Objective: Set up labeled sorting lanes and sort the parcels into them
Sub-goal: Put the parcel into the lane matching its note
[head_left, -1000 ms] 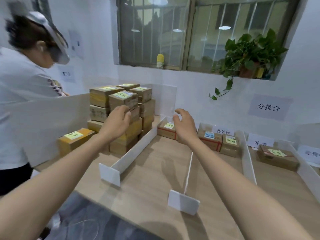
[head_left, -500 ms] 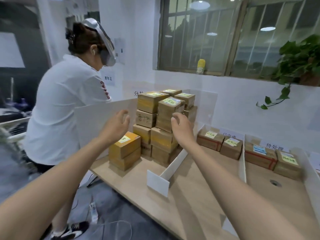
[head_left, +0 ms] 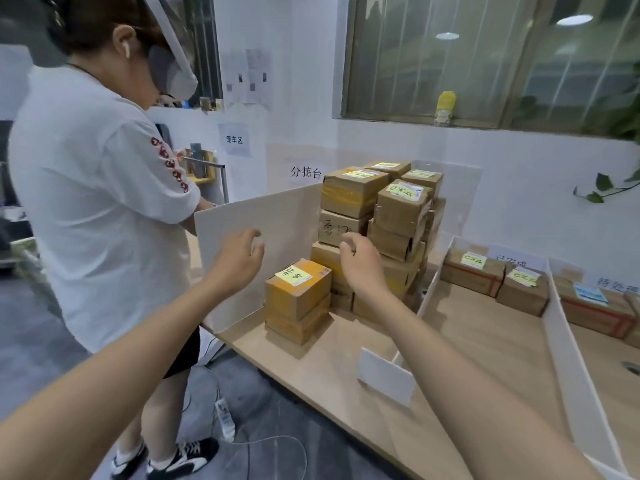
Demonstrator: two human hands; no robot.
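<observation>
A: head view, what are the hands doing?
B: both loose, fingers half curled, nothing in them. the left hand (head_left: 239,263) hangs in front of the tall white board wall (head_left: 277,220), centre-left of frame. the right hand (head_left: 363,268) is in front of the stack of brown cardboard parcels (head_left: 353,192), dead centre.
A: and the small one?
B: the orange-brown cardboard parcel with a yellow-green note (head_left: 301,296) sits between the hands on top of another box, on the light wooden worktop (head_left: 329,368). more labelled brown parcels (head_left: 472,277) sit in the white-walled lanes, right of frame.

Close head-worn view down onto table (head_left: 322,372)
</observation>
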